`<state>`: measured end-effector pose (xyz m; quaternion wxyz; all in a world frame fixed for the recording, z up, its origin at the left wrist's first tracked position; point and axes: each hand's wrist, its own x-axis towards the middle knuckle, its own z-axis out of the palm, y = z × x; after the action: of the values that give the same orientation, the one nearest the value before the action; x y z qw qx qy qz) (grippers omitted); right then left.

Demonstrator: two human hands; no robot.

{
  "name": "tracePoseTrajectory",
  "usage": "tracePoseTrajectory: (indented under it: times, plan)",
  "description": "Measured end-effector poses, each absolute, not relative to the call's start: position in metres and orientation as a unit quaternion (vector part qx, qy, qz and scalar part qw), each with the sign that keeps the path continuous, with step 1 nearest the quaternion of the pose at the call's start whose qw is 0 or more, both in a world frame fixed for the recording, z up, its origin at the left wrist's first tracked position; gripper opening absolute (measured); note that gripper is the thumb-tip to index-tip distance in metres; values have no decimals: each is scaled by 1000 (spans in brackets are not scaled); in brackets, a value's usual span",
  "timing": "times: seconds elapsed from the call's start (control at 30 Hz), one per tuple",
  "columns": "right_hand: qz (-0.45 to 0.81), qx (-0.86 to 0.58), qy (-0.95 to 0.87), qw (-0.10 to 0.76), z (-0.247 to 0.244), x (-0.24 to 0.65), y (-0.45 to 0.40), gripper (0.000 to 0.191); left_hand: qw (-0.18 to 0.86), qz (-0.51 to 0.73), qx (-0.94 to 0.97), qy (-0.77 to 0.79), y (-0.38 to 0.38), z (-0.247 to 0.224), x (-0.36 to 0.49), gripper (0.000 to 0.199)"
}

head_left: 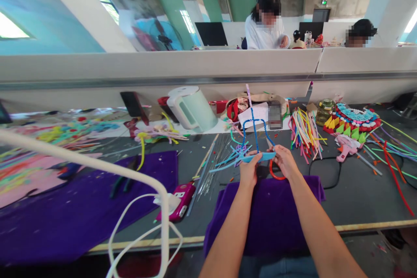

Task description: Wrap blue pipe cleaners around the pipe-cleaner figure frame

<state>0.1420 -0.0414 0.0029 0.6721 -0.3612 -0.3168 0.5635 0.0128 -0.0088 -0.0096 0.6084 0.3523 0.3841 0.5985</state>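
Above the purple cloth [263,217], my left hand [250,167] is closed, pinching one end of a light blue strip [265,156]. At the strip's other end are the closed fingers of my right hand [284,160]. An orange loop [276,173], which looks like a scissors handle, hangs under the right hand, and a pointed metal tip shows above its fingers. A dark blue pipe-cleaner frame [256,132] with three prongs rises just beyond the strip; its middle stem ends in pale purple. Whether frame and strip are joined is hidden by the fingers.
Loose pipe cleaners [306,132] lie behind my right hand, with a pink glue gun [347,147] farther right. Thin wires [213,169] and a magenta case [182,202] lie to the left. A white lamp arm [130,171] crosses the left foreground. A kettle [192,108] stands behind.
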Motion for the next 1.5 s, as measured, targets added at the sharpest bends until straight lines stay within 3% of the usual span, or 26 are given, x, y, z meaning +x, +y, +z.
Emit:
tracePoseTrajectory:
  times: [0.23,0.43,0.6,0.83,1.13,1.3,1.4,1.5]
  plan:
    - [258,-543,-453,658,-2,143,-40,22,479,631,440,422,-13,-11,14,28]
    - [78,-620,-517,584,0,150,-46,21,455,608,473,447,-14,-14,12,28]
    - [122,-597,-536,584,2,160,-46,23,489,607,449,437,-14,-12,14,29]
    - [418,-442,-417,675,-1,164,-43,23,626,586,364,363,-12,-9,13,33]
    - [635,-266,-310,656,3,157,-45,23,706,546,313,325,-13,-4,10,33]
    - [572,-344,-291,685,-3,151,-38,25,650,577,355,345,-14,-5,12,33]
    - [404,-451,-318,730,-7,148,-35,26,595,610,377,363,-14,-7,15,30]
    - [248,-544,-380,706,-7,147,-37,25,557,627,394,377,-15,-10,18,29]
